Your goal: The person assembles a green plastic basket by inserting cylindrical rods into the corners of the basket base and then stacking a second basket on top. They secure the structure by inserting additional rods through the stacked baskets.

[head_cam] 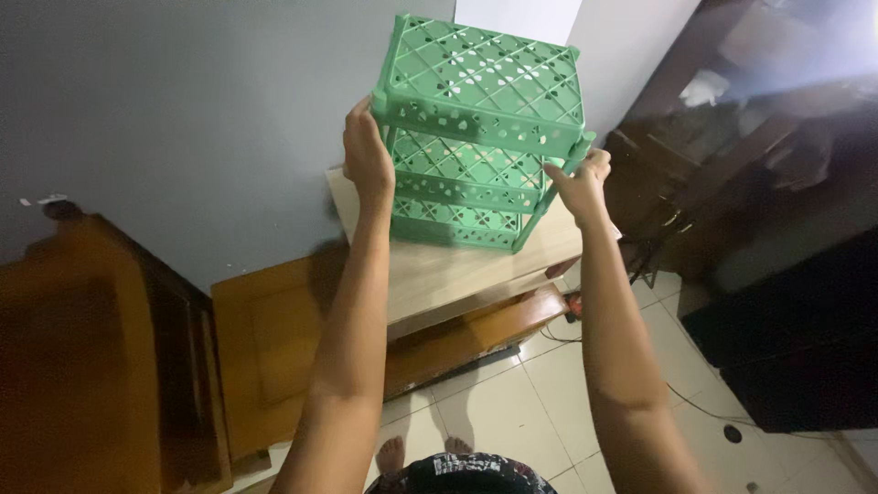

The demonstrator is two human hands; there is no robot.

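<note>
We hold a green plastic three-tier rack with lattice-pattern shelves [476,137] between both hands, just above or perhaps resting on a pale wooden tabletop [439,270] that stands against a grey wall [183,119]; we cannot tell whether its lowest shelf actually touches the wood. Our left hand [368,155] is clamped on the left corner post, fingers wrapped around it just under the top shelf, and our right hand [581,183] grips the right front post a little lower, thumb toward us. The hands are well apart, one on each side of the rack. The rack leans slightly, its top shelf tilted toward the wall. Below the tabletop sit brown wooden furniture pieces [274,348], and our bare feet [421,453] stand on a light tiled floor [549,393], with a dark cable [686,402] trailing across it near a black cabinet [796,338] on the right. As we judge it, the risk lies in the grip: we hold thin posts, not the shelves, so the press-fit tiers could pull apart or the rack could twist. The uneven hand heights could tip it, and the base sits near the tabletop's front edge, where it might slide off.
</note>
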